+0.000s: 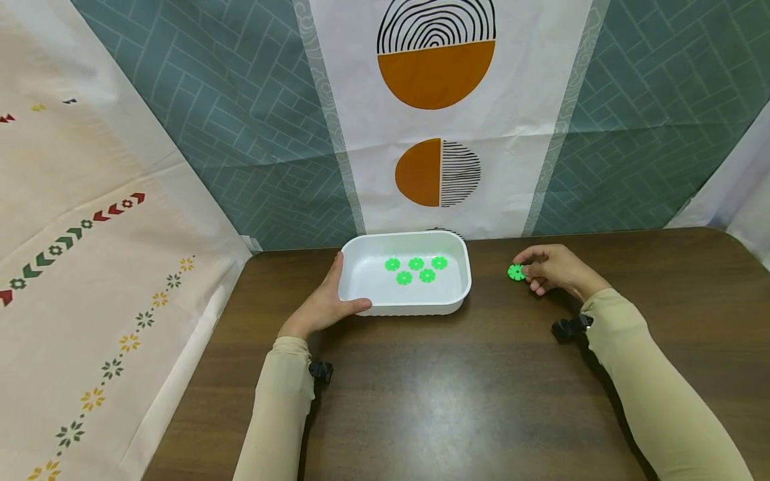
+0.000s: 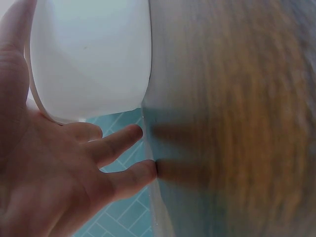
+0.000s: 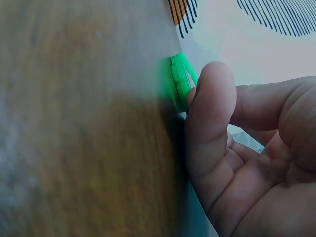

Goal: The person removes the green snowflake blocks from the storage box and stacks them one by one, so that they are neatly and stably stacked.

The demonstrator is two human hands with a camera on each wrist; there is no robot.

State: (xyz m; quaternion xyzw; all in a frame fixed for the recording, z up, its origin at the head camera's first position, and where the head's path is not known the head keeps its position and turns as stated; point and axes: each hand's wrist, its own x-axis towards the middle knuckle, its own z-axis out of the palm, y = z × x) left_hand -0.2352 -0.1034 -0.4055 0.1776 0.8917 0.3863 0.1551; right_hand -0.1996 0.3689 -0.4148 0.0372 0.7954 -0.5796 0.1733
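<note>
A white rectangular tray (image 1: 361, 246) stands near the table's back edge, with several green notched discs (image 1: 416, 264) lying flat inside. My left hand (image 1: 325, 300) holds the tray at its left end, the thumb at the near rim and fingers along the left side. In the left wrist view, the lower fingers (image 2: 118, 145) spread out beyond the tray wall (image 2: 94, 64). To the right of the tray, my right hand (image 1: 550, 270) pinches a green notched disc (image 1: 515, 272) between thumb and fingers. From the right wrist, the disc (image 3: 178, 81) shows close over the tabletop, partly hidden by the thumb.
The brown wooden table (image 1: 421, 381) reaches back to a patterned cloth (image 1: 271, 133) hanging behind it. Another pale cloth (image 1: 120, 267) with a flower border hangs along the left side. A small black wrist device (image 1: 568, 329) sits at the right cuff, another (image 1: 321, 371) at the left.
</note>
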